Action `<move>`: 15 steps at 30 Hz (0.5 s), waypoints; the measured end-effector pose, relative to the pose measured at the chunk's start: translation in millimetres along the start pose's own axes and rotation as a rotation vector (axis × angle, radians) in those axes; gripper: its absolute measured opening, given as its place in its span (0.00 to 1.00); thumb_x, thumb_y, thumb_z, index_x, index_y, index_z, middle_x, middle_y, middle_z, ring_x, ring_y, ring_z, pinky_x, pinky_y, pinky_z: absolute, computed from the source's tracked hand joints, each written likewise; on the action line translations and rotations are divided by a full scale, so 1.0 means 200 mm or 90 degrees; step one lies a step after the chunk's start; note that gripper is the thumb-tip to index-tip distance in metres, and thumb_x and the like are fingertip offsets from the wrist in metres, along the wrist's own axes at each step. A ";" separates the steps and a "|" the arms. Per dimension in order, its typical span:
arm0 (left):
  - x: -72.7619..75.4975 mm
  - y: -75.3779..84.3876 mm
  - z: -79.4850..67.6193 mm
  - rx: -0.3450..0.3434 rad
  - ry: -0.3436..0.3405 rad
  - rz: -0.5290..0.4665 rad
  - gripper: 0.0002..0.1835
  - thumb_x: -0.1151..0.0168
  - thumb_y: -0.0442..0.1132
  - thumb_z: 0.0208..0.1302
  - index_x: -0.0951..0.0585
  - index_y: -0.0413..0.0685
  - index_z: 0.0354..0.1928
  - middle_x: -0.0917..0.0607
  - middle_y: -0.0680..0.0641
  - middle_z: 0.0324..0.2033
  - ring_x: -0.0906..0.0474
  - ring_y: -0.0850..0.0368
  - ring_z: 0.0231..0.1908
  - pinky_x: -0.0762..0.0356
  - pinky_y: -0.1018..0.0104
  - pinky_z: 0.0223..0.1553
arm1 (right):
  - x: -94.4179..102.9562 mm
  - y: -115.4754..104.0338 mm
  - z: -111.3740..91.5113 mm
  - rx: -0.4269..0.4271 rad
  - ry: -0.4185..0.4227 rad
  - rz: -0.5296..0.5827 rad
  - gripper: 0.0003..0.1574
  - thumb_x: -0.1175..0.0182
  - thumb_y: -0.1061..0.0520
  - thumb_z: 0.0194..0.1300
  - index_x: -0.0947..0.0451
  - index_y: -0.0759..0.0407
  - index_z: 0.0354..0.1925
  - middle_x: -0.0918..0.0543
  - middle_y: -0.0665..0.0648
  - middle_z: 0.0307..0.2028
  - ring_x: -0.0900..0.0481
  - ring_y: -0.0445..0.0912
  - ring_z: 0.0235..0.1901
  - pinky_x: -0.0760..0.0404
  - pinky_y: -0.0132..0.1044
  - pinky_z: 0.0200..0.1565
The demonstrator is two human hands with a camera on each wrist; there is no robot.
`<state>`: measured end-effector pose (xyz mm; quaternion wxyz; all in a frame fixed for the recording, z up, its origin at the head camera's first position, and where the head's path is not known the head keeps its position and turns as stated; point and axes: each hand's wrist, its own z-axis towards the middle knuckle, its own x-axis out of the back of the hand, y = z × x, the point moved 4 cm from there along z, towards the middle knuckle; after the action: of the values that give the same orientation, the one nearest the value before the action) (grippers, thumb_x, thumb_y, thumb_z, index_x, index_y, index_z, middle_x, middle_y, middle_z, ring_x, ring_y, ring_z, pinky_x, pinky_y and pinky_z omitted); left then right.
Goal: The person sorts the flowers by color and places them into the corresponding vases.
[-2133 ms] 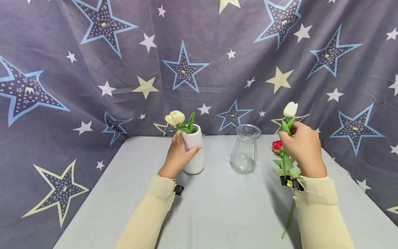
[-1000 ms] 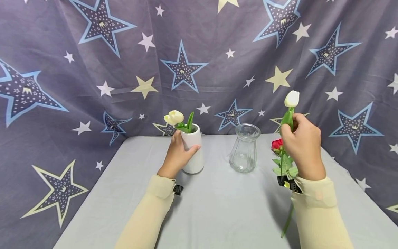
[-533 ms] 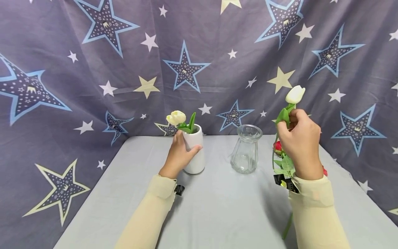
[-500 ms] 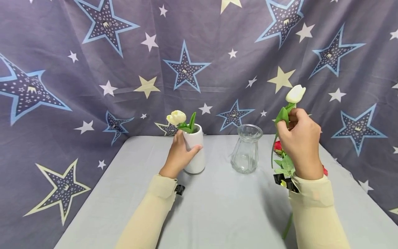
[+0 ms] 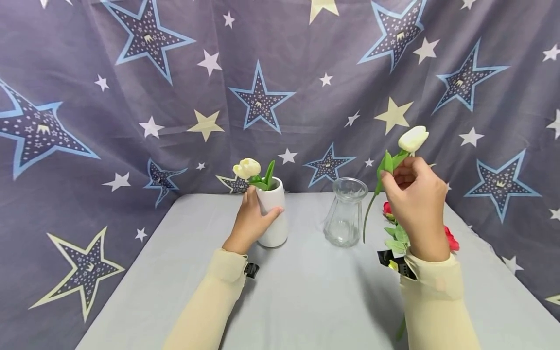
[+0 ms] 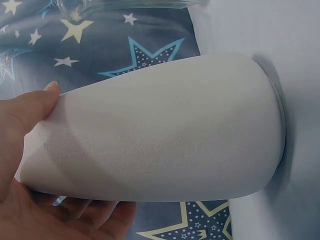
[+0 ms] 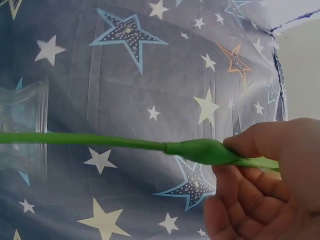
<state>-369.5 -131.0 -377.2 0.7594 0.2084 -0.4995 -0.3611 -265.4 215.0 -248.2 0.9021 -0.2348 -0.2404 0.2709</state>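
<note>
My left hand grips a white ceramic vase round its side, the thumb across its front. In the left wrist view the vase stands with its base on the table. White tulips with green leaves lean out over its left rim. Above the table at the right, my right hand pinches a single white tulip just under the bloom. The tulip's stem hangs down and to the left, beside a clear glass vase. In the right wrist view the green stem crosses in front of the glass.
Red roses with green leaves lie on the table under my right forearm, partly hidden by it. The grey-clothed table ends at a star-patterned curtain behind.
My right hand has lifted the white tulip from beside the roses and moved slightly left. Its stem has swung left toward the glass vase. My left hand keeps its hold.
</note>
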 end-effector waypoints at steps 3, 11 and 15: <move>0.00 0.00 0.01 -0.005 0.002 0.001 0.45 0.27 0.57 0.63 0.42 0.50 0.72 0.30 0.37 0.61 0.24 0.39 0.56 0.22 0.41 0.56 | 0.02 0.00 0.01 0.000 0.015 0.018 0.14 0.31 0.52 0.64 0.20 0.61 0.39 0.13 0.57 0.31 0.24 0.29 0.28 0.27 0.18 0.35; 0.00 0.00 0.01 -0.008 -0.003 0.007 0.46 0.27 0.57 0.63 0.43 0.49 0.72 0.31 0.36 0.61 0.26 0.38 0.58 0.23 0.41 0.58 | 0.04 -0.01 0.00 -0.003 0.048 0.079 0.15 0.27 0.49 0.62 0.13 0.59 0.36 0.15 0.43 0.27 0.20 0.27 0.26 0.25 0.20 0.33; -0.01 0.00 0.01 -0.009 0.003 0.010 0.46 0.26 0.58 0.62 0.42 0.48 0.71 0.30 0.37 0.60 0.25 0.39 0.57 0.23 0.42 0.57 | 0.04 -0.02 -0.01 -0.009 0.064 0.106 0.15 0.25 0.47 0.61 0.10 0.59 0.33 0.16 0.37 0.25 0.19 0.26 0.24 0.24 0.20 0.31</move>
<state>-372.4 -130.2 -377.7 0.7648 0.1998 -0.4968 -0.3582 -256.5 216.4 -243.7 0.8855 -0.2736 -0.1766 0.3313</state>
